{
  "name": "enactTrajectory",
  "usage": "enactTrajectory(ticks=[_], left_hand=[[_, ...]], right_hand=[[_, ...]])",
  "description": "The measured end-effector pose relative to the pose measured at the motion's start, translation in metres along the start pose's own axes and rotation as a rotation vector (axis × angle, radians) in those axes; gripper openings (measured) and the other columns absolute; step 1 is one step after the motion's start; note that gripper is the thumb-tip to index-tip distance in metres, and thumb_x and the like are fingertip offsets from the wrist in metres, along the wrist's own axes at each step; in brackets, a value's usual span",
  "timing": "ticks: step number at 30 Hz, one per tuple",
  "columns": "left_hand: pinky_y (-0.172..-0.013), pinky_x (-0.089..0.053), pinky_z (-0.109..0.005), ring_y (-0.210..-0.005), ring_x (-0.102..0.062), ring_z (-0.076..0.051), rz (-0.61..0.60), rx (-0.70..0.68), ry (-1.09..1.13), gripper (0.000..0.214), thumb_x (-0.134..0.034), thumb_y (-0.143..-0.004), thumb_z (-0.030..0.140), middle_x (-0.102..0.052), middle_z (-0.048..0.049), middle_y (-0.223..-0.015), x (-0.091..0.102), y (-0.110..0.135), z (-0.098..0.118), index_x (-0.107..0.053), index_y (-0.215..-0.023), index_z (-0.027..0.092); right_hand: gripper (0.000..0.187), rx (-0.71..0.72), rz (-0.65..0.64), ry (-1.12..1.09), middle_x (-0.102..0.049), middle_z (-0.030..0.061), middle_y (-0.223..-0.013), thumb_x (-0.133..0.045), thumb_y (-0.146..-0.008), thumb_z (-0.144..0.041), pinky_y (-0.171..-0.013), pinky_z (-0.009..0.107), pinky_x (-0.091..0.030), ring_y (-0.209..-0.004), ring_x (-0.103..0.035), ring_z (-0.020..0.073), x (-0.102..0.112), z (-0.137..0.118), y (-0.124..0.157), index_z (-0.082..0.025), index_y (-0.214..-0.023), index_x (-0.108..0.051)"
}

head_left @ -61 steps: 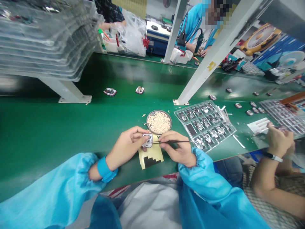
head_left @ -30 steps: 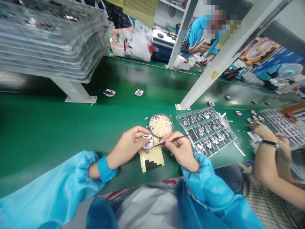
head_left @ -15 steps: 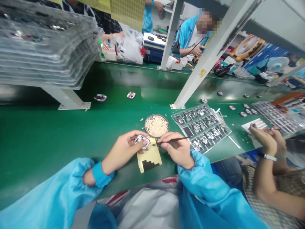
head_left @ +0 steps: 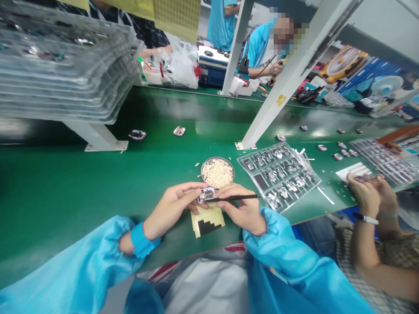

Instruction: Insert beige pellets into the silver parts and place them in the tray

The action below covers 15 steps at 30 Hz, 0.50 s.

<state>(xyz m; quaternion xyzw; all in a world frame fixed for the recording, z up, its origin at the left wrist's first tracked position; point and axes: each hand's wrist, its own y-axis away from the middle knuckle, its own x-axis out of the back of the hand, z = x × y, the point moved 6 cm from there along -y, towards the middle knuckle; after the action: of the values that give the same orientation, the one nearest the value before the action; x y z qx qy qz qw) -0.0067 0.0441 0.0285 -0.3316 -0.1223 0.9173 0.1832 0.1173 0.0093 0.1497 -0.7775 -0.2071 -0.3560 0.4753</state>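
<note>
Between thumb and fingers, my left hand [head_left: 173,205] grips a small device housing [head_left: 207,194] with a white-purple rim and parts inside. My right hand [head_left: 240,207] is closed on dark tweezers [head_left: 240,197], whose tips lie over the housing's lower right side; whether they pinch anything is too small to tell. Below both hands a yellow backing sheet [head_left: 212,213] with black adhesive pieces [head_left: 207,226] lies on the green bench. Just behind them stands a round dish [head_left: 202,172] full of small pale and dark bits.
A clear compartment tray [head_left: 260,181] with small assemblies lies to the right. Two similar housings [head_left: 179,131] [head_left: 137,134] sit farther back. Stacked trays [head_left: 65,74] rise at left, and a slanted white post [head_left: 271,104] stands ahead. A co-worker's hands [head_left: 369,192] work at far right.
The housing has shifted right and turned level in my left hand. My right hand's tweezers, pointed at the yellow sheet beside it before, now reach onto the housing.
</note>
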Motion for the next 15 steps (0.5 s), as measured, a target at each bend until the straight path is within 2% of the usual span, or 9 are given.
enactTrajectory(ticks=[10,15], left_hand=[[-0.064,-0.057,-0.024,-0.073,-0.068,-0.018,0.031,-0.054,-0.08,0.043,-0.07,-0.086,0.042,-0.075,-0.0103,-0.097,0.0033,-0.0008,0.0038,-0.07,-0.118,0.013],[-0.065,-0.058,-0.026,-0.069,-0.068,-0.018,0.041,-0.053,-0.133,0.047,-0.071,-0.084,0.045,-0.075,-0.0104,-0.097,0.0045,-0.0007,0.0048,-0.07,-0.119,0.014]], right_hand=[[0.019,0.013,-0.032,0.014,-0.074,0.006,-0.094,-0.077,-0.083,-0.015,-0.084,0.04,-0.057,-0.091,-0.07,0.0205,-0.0016,0.0007,0.0012,-0.022,-0.099,-0.068],[0.014,0.003,-0.053,0.021,-0.074,0.0054,-0.093,-0.076,-0.084,-0.018,-0.083,0.038,-0.057,-0.089,-0.07,0.0196,-0.0011,0.0041,0.0012,-0.021,-0.095,-0.069]])
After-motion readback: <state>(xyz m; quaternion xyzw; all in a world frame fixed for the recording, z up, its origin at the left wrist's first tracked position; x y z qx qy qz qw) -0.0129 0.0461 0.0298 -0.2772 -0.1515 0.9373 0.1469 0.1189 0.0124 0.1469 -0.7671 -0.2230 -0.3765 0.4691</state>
